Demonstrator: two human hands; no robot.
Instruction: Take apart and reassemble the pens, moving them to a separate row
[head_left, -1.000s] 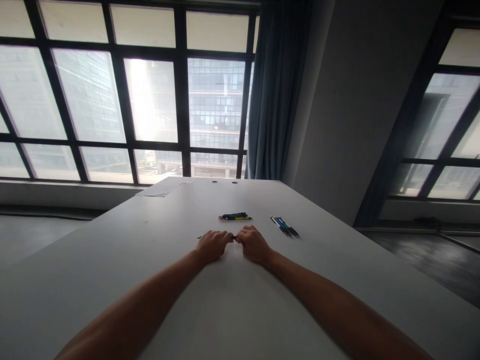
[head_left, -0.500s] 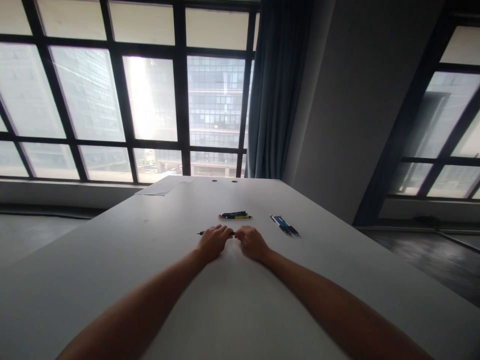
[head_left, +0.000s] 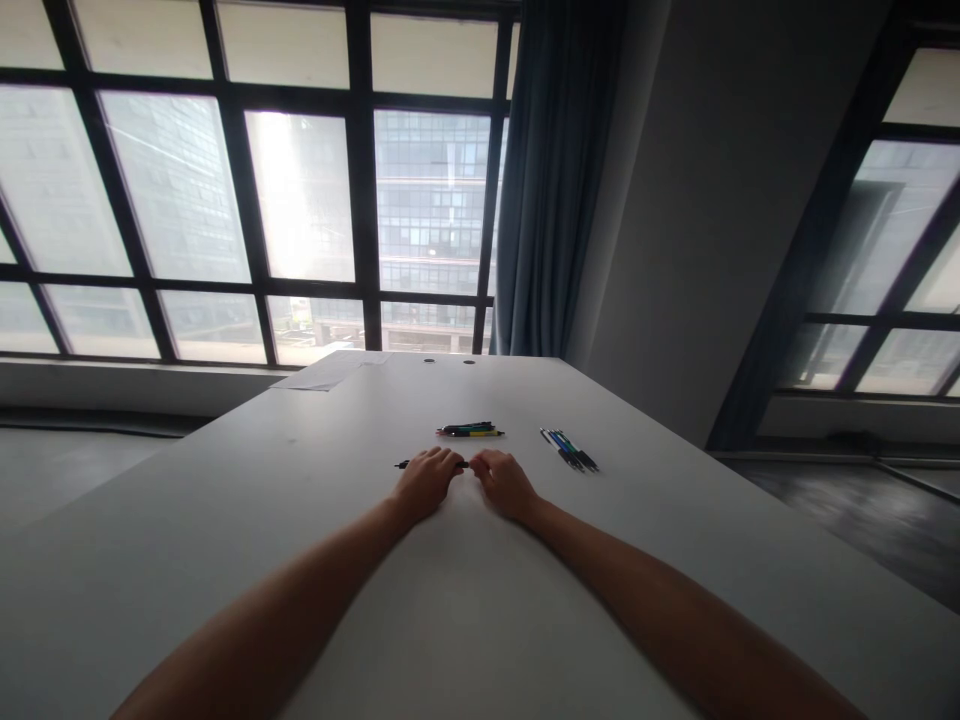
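Fingers of the left hand (head_left: 425,482) are curled shut over a dark pen (head_left: 405,464); only its end pokes out past the knuckles to the left, and a short dark bit shows in the gap between the two hands. Right hand (head_left: 504,483) sits knuckle-up just beside the left, fingertips turned in toward that gap. It seems to pinch the pen's other end, but the contact is too small to tell for certain. Both fists rest low on the white table (head_left: 300,520), likely to steady a small two-handed job on the pen.

Pen lies crosswise, roughly level, under the left fingers and running toward the right fingertips.

Farther out: a small bunch of pens with green and yellow barrels (head_left: 470,431) just beyond the hands, apart from them. A second bunch, blue pens (head_left: 569,450), off to the right, angled. Sheet of paper (head_left: 330,373) at the far edge near the window.
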